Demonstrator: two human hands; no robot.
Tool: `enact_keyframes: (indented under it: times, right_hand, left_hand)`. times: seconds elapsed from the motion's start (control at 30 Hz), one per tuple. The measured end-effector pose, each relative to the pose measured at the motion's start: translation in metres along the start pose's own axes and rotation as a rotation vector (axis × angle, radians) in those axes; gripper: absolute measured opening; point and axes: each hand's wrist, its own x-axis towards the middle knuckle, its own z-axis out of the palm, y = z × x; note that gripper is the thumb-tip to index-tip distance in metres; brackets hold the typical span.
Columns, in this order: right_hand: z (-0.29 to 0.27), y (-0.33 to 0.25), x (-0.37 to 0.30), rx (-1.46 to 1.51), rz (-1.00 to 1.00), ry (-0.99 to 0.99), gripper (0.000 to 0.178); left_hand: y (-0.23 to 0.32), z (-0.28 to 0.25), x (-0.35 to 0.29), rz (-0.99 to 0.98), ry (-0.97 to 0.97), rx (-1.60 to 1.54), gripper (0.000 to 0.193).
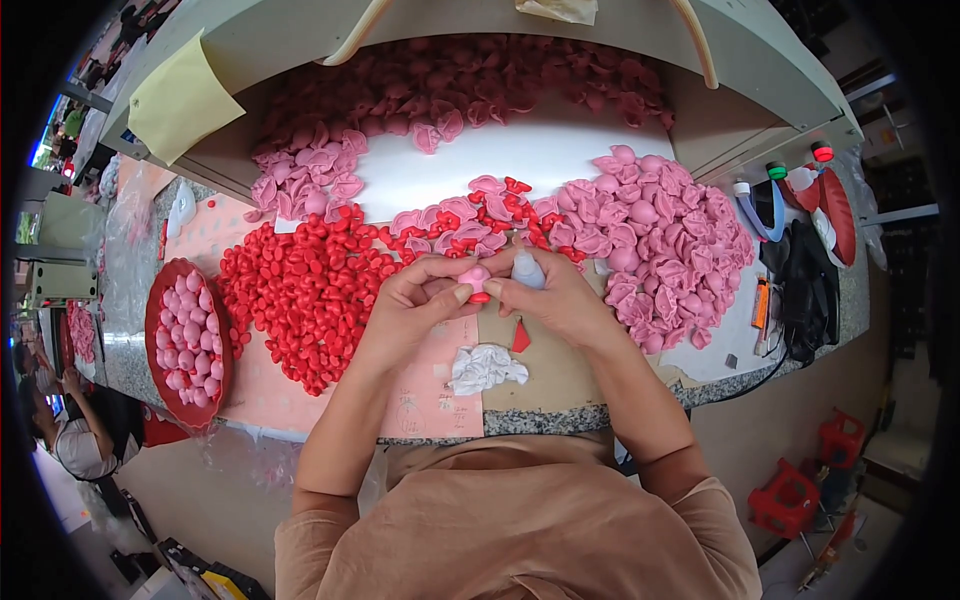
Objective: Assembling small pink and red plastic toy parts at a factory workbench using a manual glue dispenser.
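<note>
My left hand (420, 300) is closed, pinching a small pink-and-red plastic piece (479, 281) between thumb and fingers. It has a rounded pink top and a red base. My right hand (562, 302) presses its thumb against the same piece. A small translucent squeeze bottle (528, 270) is tucked in the fingers of that hand, its narrow tip upward. Loose red plastic parts (315, 290) lie heaped left of my hands. Pink shell-like parts (660, 230) are piled to the right. Just beyond my fingers, pink and red parts (470, 225) lie mixed.
A red scalloped tray (160, 350) of finished-looking pink pieces stands at left. Crumpled white tissue (487, 368) and a red scrap (520, 337) lie before me. More pink parts (430, 85) fill the grey housing (780, 70) overhead. Tape (762, 222) and a black pouch (803, 290) sit at right.
</note>
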Motion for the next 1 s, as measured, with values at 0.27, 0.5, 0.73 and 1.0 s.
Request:
enact_keyframes:
  times: [0.27, 0.5, 0.73, 1.0]
  right_hand:
    - [-0.0004, 0.0006, -0.0007, 0.003, 0.020, 0.014, 0.024]
    - [-0.0016, 0.0035, -0.0004, 0.024, 0.034, 0.007, 0.024]
    - [-0.0013, 0.0029, -0.0001, 0.034, 0.035, -0.002, 0.025]
    - [-0.0022, 0.0037, 0.0007, 0.039, 0.037, -0.001, 0.023]
  left_hand:
    - [-0.0028, -0.0015, 0.0004, -0.010, -0.006, -0.003, 0.027]
    - [-0.0024, -0.0001, -0.0001, -0.016, 0.008, 0.023, 0.025]
    - [-0.0006, 0.0006, -0.0008, -0.036, 0.014, 0.040, 0.025]
    - [-0.0008, 0.0022, -0.0003, -0.015, 0.009, 0.012, 0.024]
